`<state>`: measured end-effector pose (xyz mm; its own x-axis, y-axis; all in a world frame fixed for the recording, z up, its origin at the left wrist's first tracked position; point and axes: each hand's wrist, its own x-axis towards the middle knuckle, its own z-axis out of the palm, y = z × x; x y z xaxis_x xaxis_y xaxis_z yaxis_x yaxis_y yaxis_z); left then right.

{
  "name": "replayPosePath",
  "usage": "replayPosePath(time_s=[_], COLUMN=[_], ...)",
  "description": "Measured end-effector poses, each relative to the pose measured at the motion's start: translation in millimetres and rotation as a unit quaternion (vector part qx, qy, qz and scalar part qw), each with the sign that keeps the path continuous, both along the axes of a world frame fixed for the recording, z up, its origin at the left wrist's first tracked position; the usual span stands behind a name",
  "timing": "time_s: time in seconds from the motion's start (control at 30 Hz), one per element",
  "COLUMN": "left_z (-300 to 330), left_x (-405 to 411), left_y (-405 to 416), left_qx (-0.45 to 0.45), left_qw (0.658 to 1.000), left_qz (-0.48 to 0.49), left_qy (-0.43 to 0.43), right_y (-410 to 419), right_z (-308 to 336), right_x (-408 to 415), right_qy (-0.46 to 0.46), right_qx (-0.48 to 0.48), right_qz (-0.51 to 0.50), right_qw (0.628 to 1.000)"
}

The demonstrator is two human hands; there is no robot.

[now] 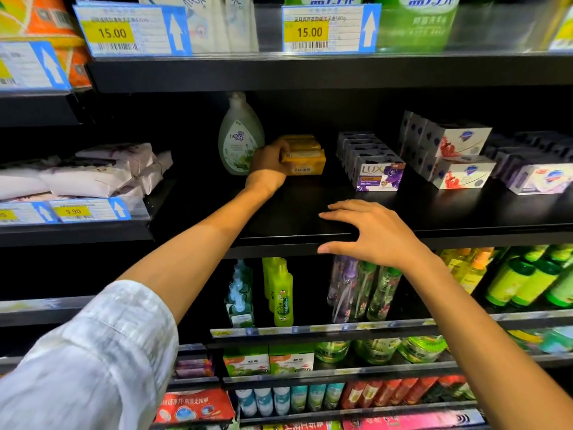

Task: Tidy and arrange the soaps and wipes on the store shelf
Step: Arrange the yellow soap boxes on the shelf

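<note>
The yellow soap bars (pixel 305 155) sit stacked at the centre of the frame, deep on the black shelf (pixel 434 218); their front label is too small to read. The left hand (pixel 269 164) grips the stack's left end, fingers curled round it. Just left stands a pale green bottle (pixel 239 138) marked "Hong Kong". To the right run a row of purple LUX soap boxes (pixel 376 176), then white soap boxes (pixel 459 156) with a blue shield logo. The right hand (pixel 369 232) rests on the shelf's front edge, fingers spread and relaxed. At left centre lie white wipe packs (pixel 93 172) above a "9.90" tag (pixel 72 211); two tags (pixel 113 33) at the top read "15.00".
</note>
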<state>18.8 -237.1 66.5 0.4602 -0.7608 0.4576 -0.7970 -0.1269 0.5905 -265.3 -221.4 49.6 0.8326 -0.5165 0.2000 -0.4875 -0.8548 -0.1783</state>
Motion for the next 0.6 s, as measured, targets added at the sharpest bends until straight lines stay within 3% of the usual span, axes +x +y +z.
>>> replayPosePath(time_s=[0.2,0.4,0.5,0.6], left_z=[-4.5,0.6,6.5,12.0], left_x=[-5.2,-12.8,-24.6,-36.8], left_y=[12.5,40.9,66.2,90.2], left_qx=[-0.015,-0.052,-0.054,-0.059], left_qw=[0.998,0.963,0.934,0.910], left_qz=[-0.025,-0.077,-0.125,-0.162], left_qy=[0.061,0.254,0.332,0.376], right_y=[2.8,3.6,1.9,-1.0], right_z=[0.8,2.8,6.2,16.0], right_x=[-0.6,1.4,2.5,9.7], right_qy=[-0.009,-0.005,-0.159,-0.354], right_qx=[0.004,0.030,0.161,0.277], right_qz=[-0.004,-0.008,-0.008,-0.047], right_qw=[1.000,0.999,0.974,0.892])
